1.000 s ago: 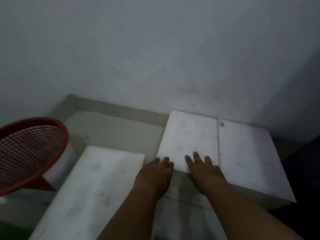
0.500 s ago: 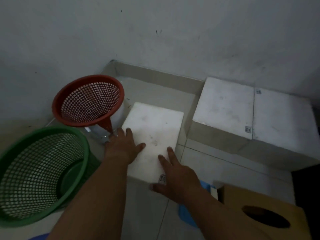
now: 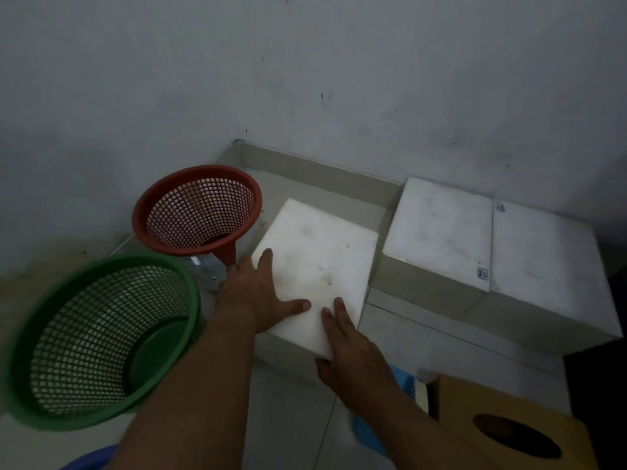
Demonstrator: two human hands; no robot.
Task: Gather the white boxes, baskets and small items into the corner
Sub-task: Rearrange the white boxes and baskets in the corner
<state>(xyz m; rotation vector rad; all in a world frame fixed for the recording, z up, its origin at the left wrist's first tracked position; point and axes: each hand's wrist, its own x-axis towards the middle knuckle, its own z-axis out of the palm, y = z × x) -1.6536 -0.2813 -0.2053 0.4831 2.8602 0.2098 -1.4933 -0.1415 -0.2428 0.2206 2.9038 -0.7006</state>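
Both hands sit slightly further up the white box than half a second ago. Left hand lies flat, fingers spread, on its top near the red basket; right hand presses its near corner, fingers extended, gripping nothing. Step: sliding this box cornerward; next, a steady forward push beside the two parked boxes.

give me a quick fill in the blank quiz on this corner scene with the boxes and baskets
1. Both hands, left hand and right hand, rest on the ____ box.
2. The basket nearer the corner is ____.
3. The green basket lies to the ____ of the person's left arm.
4. The brown cardboard box has a dark ____ in its top.

Missing words: white; red; left; hole
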